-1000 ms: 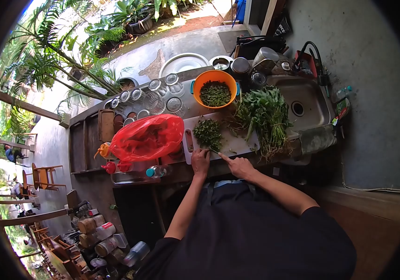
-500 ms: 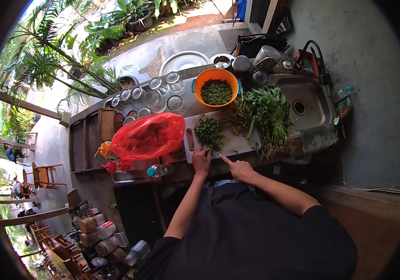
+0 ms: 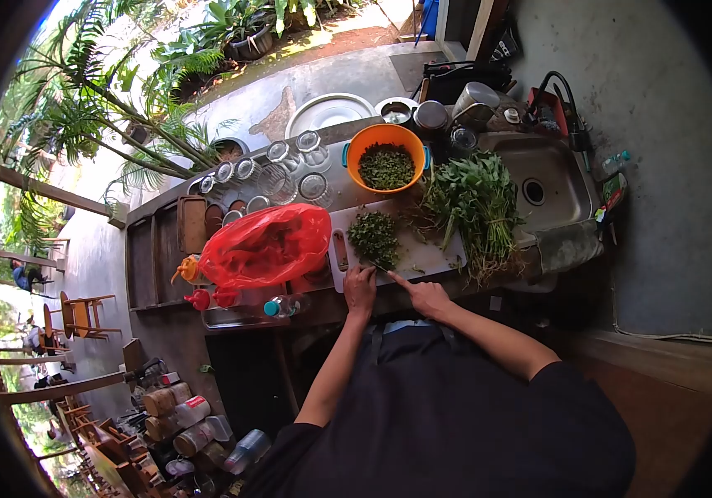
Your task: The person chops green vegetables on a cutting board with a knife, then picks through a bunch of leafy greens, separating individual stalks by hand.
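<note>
My right hand (image 3: 425, 297) is closed round a knife (image 3: 382, 268), its index finger stretched along the tool; little of the blade shows. Just left of it, my left hand (image 3: 361, 290) has its fingers bent together on the near edge of the leafy greens (image 3: 372, 236). These greens lie in a cut-up heap on a white cutting board (image 3: 435, 260). A large bunch of uncut stemmed greens (image 3: 474, 203) with roots lies across the board's right side. Behind the board, an orange colander (image 3: 357, 177) with blue handles holds chopped greens.
A red plastic bag (image 3: 273, 241) lies left of the board, with a capped bottle (image 3: 285, 306) in front. Several upturned glasses (image 3: 314, 187) stand behind the bag. On the right are a metal sink (image 3: 567, 178) and a cloth (image 3: 566, 247).
The whole view has shifted very slightly. Both hands stay at the near edge of the greens, with hardly any visible movement.
</note>
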Demonstrator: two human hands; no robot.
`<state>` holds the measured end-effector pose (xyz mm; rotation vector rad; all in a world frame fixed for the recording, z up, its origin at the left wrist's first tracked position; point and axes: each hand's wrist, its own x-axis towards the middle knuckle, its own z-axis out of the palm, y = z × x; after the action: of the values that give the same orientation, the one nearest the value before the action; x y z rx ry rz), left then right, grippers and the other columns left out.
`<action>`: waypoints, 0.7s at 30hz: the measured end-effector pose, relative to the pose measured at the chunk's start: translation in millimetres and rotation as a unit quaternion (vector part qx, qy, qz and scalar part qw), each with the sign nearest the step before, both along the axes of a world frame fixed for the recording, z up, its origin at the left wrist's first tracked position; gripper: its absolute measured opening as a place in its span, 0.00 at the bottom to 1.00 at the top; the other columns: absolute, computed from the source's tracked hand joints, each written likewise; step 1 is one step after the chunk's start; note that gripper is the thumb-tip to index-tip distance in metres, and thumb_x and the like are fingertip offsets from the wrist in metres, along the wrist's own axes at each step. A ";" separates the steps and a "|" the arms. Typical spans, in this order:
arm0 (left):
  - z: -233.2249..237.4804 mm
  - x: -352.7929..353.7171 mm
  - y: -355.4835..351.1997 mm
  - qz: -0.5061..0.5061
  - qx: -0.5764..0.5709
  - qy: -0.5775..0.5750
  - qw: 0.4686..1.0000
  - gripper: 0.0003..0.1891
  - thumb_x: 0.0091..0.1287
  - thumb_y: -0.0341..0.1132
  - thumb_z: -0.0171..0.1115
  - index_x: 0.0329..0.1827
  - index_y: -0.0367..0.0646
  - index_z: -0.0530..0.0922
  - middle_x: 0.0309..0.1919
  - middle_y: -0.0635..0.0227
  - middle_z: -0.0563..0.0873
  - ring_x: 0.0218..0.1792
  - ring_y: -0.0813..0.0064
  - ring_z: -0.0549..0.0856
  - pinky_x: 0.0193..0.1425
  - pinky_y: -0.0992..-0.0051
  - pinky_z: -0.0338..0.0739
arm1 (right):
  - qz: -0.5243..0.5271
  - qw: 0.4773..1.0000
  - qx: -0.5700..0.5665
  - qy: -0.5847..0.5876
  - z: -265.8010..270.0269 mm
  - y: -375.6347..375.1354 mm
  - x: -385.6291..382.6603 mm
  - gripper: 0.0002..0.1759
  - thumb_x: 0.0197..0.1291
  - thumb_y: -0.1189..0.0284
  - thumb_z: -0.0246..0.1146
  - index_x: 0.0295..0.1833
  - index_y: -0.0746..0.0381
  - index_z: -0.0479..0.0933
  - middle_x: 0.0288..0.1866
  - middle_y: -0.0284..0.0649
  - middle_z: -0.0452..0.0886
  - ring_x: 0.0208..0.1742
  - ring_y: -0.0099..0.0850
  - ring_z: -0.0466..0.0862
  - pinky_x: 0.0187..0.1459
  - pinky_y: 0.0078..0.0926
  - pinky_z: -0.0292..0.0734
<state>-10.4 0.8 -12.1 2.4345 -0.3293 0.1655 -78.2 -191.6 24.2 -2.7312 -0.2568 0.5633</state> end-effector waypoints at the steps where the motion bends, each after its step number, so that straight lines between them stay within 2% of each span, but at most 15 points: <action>1: 0.6 1.1 0.7 0.007 -0.016 0.013 1.000 0.05 0.61 0.32 0.69 0.38 0.43 0.89 0.36 0.64 0.85 0.44 0.58 0.83 0.50 0.62 0.77 | 0.006 1.000 0.001 0.003 -0.5 -4.5 -3.4 0.47 0.65 0.73 0.51 0.82 0.29 0.38 0.28 0.51 0.83 0.29 0.50 0.85 0.37 0.53 0.81; 6: -1.4 3.3 1.4 0.029 -0.054 0.051 0.997 0.06 0.59 0.33 0.72 0.36 0.42 0.89 0.36 0.61 0.86 0.43 0.58 0.84 0.51 0.63 0.77 | 0.025 0.999 -0.014 0.022 14.6 -20.4 -11.3 0.48 0.62 0.75 0.51 0.83 0.30 0.39 0.29 0.50 0.84 0.29 0.49 0.85 0.36 0.52 0.81; 12: 0.1 1.4 3.1 0.012 -0.022 -0.010 1.000 0.05 0.59 0.33 0.72 0.36 0.43 0.88 0.36 0.61 0.85 0.42 0.58 0.83 0.51 0.62 0.77 | 0.014 1.000 -0.004 0.007 26.3 -19.0 -10.6 0.44 0.66 0.72 0.51 0.83 0.32 0.43 0.29 0.50 0.84 0.29 0.50 0.85 0.35 0.52 0.81; 21: -3.2 0.9 3.2 0.003 -0.033 0.000 0.999 0.06 0.58 0.31 0.72 0.37 0.42 0.88 0.37 0.62 0.85 0.44 0.58 0.83 0.51 0.62 0.77 | -0.003 0.999 0.039 0.021 40.4 -1.7 -7.3 0.41 0.68 0.69 0.52 0.83 0.36 0.46 0.30 0.53 0.84 0.32 0.54 0.85 0.41 0.56 0.81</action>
<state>-9.5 4.1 -15.3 2.3708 -0.3111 0.1778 -85.5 -193.3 64.6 -2.6408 -0.2561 0.5959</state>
